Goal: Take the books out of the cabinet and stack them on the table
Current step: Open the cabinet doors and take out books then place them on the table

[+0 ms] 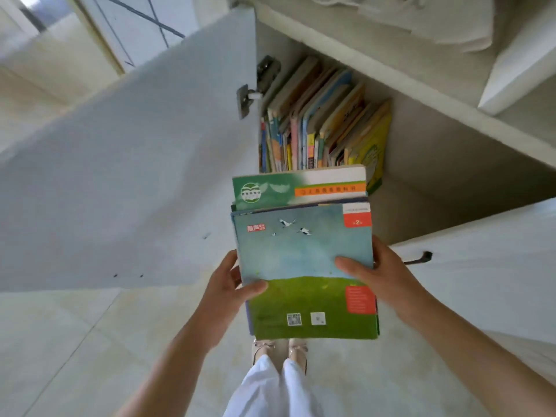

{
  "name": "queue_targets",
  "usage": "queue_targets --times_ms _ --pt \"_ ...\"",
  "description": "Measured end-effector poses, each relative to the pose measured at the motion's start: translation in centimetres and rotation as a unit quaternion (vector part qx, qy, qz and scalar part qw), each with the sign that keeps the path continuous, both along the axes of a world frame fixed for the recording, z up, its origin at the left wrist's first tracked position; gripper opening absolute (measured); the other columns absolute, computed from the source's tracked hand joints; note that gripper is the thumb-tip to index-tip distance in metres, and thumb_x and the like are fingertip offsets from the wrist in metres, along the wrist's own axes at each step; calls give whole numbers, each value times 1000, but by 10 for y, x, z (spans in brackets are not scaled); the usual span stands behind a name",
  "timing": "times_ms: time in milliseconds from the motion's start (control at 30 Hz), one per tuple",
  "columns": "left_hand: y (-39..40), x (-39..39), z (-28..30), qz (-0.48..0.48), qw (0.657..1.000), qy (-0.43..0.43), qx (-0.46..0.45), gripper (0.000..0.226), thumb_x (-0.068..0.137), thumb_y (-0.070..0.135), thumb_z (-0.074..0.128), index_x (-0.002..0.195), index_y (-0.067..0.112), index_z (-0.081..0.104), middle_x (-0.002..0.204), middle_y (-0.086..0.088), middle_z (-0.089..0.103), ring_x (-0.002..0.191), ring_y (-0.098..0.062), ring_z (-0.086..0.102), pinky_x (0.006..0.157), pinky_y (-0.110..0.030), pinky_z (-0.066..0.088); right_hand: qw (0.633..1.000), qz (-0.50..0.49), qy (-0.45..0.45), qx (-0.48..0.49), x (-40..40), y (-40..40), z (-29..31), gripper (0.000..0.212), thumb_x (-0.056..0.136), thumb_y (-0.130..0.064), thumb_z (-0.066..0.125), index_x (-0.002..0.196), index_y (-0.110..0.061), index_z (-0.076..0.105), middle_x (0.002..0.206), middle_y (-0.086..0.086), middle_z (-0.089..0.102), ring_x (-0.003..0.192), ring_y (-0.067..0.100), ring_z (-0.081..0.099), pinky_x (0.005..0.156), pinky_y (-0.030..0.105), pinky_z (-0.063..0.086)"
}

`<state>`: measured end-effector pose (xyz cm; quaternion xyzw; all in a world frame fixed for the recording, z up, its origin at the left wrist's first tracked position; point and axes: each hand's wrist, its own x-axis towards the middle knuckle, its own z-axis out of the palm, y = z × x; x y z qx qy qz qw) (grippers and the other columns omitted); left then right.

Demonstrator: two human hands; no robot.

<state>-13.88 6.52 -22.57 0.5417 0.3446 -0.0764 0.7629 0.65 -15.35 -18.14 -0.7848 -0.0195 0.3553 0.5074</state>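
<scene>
I hold a small pile of books [304, 260] flat in front of the open cabinet [436, 164]. The top cover shows blue sky, white cranes and green grass; a green-and-white book sticks out beneath it at the far end. My left hand [233, 284] grips the pile's left edge, thumb on the cover. My right hand [379, 272] grips the right edge, thumb on top. Inside the cabinet, a row of upright colourful books [319, 127] stands at the left side of the shelf, leaning slightly.
The white cabinet door [135, 176] hangs open to the left. A second door with a dark handle [421, 257] stands at the right. A shelf above holds white folded items [436, 22]. Below are a pale tiled floor [90, 341] and my feet [279, 350].
</scene>
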Motion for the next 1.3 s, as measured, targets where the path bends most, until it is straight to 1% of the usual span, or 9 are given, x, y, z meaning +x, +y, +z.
queue_targets --times_ms 100,167,333,433,533,667,800,1067,1300 --pt "-3 -36 42 80 997 8 -10 53 69 -3 69 115 21 62 109 -10 73 99 -32 69 91 -53 53 998 6 47 36 -29 12 35 45 71 -39 76 112 -39 59 107 -10 72 94 13 71 81 38 57" --pt "-10 -59 68 132 991 28 -13 45 77 -9 64 108 23 66 104 -8 74 92 -30 70 87 -54 54 996 12 71 59 -47 20 55 45 73 -36 75 116 -34 59 107 -7 73 94 18 72 83 43 57" --pt "-30 -109 110 229 972 41 -23 43 76 1 64 105 31 68 105 -8 73 95 -35 69 84 -56 56 992 39 90 79 -79 37 88 47 74 -32 74 118 -25 60 109 -1 73 95 23 71 84 46 56" --pt "-49 -136 131 309 950 47 -24 34 89 4 59 115 25 64 103 -7 74 88 -29 71 77 -50 59 990 87 88 68 -93 41 99 37 79 -30 72 114 -26 61 105 1 74 88 20 73 82 45 57" --pt "-76 -162 146 401 915 43 -23 21 97 21 51 113 24 64 100 -9 75 84 -30 73 70 -47 60 981 162 89 56 -106 44 109 27 84 -23 70 108 -30 61 99 -1 74 84 18 73 81 43 57" --pt "-116 -198 164 527 848 47 -15 21 96 28 53 112 20 64 99 -13 75 87 -37 72 75 -56 59 948 296 101 61 -128 57 125 28 86 -21 68 109 -33 58 103 0 72 89 21 72 81 46 57" --pt "-151 -237 179 630 774 60 10 16 95 24 56 107 20 66 93 -9 76 80 -32 73 66 -44 60 903 408 118 56 -163 73 137 33 85 -26 69 115 -31 56 106 2 71 89 25 72 81 53 57" --pt "-223 -333 193 793 603 78 32 11 93 23 60 101 24 66 89 -2 76 78 -26 73 60 -36 59 796 590 129 37 -285 91 152 35 81 -26 72 112 -34 57 104 3 72 86 27 73 80 54 57" --pt "-296 -431 195 875 468 115 39 10 90 26 63 99 26 67 92 -2 74 84 -26 71 72 -44 60 686 721 89 25 -428 72 154 36 87 -27 66 119 -34 52 107 -3 68 87 19 71 78 42 59"
